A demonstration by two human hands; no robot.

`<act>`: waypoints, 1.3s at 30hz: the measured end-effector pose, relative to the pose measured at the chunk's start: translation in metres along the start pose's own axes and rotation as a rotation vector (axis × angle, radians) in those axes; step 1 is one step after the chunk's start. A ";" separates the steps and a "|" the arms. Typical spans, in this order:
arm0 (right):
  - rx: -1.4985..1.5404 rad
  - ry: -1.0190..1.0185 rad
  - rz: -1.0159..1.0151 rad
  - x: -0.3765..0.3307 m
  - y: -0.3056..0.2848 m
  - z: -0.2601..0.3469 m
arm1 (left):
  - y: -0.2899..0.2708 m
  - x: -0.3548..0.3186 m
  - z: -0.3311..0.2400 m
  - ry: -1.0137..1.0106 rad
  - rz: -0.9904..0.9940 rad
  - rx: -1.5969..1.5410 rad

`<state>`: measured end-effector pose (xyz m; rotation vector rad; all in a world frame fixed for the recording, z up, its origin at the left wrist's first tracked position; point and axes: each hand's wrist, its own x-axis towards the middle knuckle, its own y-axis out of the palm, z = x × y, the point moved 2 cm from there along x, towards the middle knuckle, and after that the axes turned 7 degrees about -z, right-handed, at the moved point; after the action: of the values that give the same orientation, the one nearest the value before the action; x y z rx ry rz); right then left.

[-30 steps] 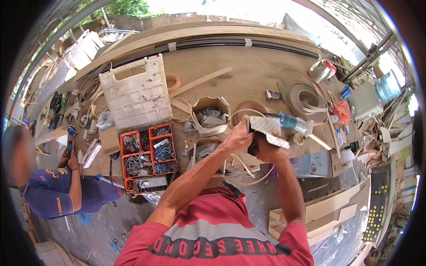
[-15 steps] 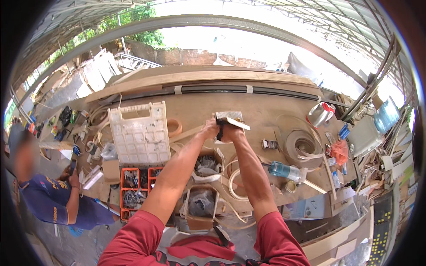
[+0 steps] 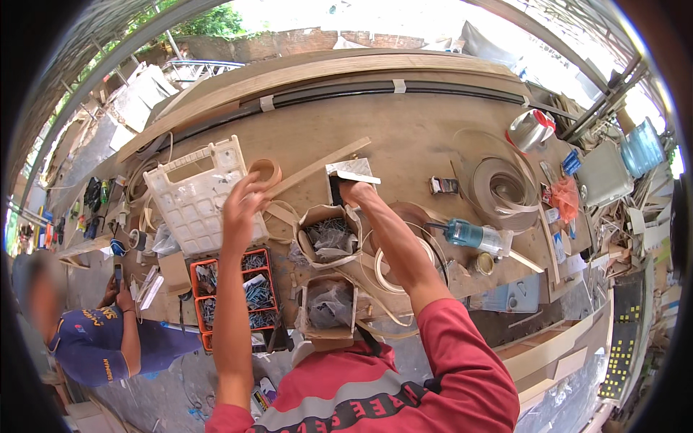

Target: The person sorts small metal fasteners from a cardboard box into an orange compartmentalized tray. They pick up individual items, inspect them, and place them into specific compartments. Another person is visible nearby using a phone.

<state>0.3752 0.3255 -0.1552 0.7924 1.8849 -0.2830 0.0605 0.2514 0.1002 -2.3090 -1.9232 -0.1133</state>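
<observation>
My right hand [image 3: 354, 192] is at a small box-like piece [image 3: 349, 169] with a pale speckled top, a dark side and a white strip jutting out to the right. The fingers look closed round its near side, but the strip partly covers them. My left hand [image 3: 244, 196] is raised, slightly blurred, its fingers apart and nothing seen in them. It hovers by the right edge of a white plastic case lid [image 3: 198, 191] and in front of a brown roll of edge band [image 3: 267, 172]. An orange compartment tray [image 3: 271, 278] of screws lies beneath my left forearm.
Two cardboard boxes, one with screws [image 3: 330, 234] and one with a dark plastic bag [image 3: 330, 307], stand between my arms. Right are a teal power tool [image 3: 473, 234], coiled edge banding [image 3: 498, 184] and a small tin [image 3: 484, 264]. A person [image 3: 97, 339] holding a phone is at left.
My left hand has let go of the box-like piece and moved left and toward me. The right hand stays at the piece. The whole view has shifted and turned a little.
</observation>
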 end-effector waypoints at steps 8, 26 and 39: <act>2.002 0.962 -0.236 -0.049 0.004 -0.017 | -0.169 -0.264 0.032 -0.040 -0.964 0.067; 2.144 1.069 -0.161 -0.106 -0.006 -0.022 | -0.160 -0.703 0.320 -1.302 -0.194 1.084; 1.923 1.355 -0.540 -0.148 -0.040 -0.005 | -0.171 -0.675 0.352 -1.043 -1.255 -0.164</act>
<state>0.3845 0.2395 -0.0290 1.9170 2.5566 -2.7031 -0.2408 -0.3223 -0.3351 -0.7576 -3.5990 0.9937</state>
